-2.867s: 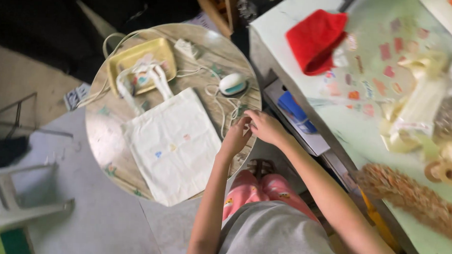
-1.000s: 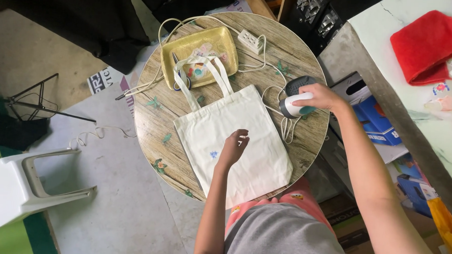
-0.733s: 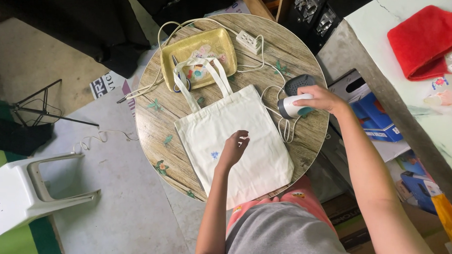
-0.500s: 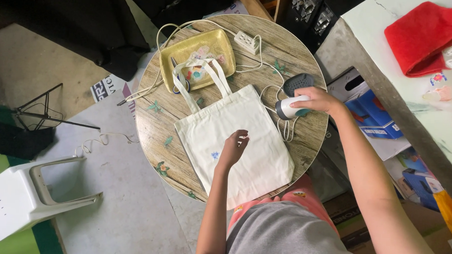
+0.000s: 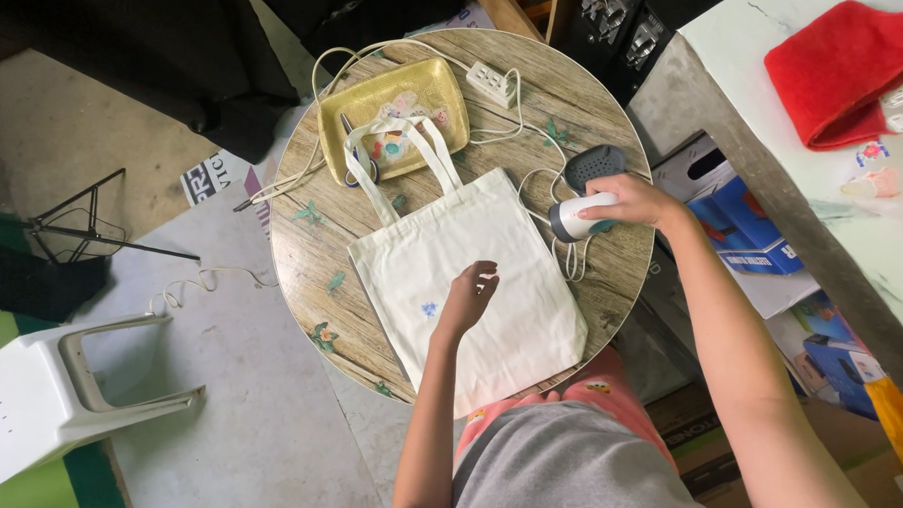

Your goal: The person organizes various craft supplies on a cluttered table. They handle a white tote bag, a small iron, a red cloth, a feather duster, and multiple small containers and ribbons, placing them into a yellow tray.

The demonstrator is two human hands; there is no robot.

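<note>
- Your right hand is wrapped around the white handle of a small handheld iron, whose dark soleplate is tipped up at the right edge of the round wooden table.
- The iron looks compact and rigid, probably light enough for one hand. Keep hold of the white handle and stay off the dark plate, which may be hot.
- Its white cord loops across the table to a white power strip near the far edge. Judge it a snag risk: it may tug as you swing the iron.
- Your left hand hovers over the cream canvas tote bag, fingers loosely curled and holding nothing. Whether the fingertips touch the cloth is hard to tell.
- The tote lies flat in the middle of the table, its handles reaching into the yellow tray of small patches. A small blue patch sits on the cloth just beside your left hand.
- The cloth is soft and limp, so it will likely slide or wrinkle on the smooth wood. Press it flat with an open palm rather than pinching it.
- The patch is tiny and light, so a nudge could shift it.
</note>
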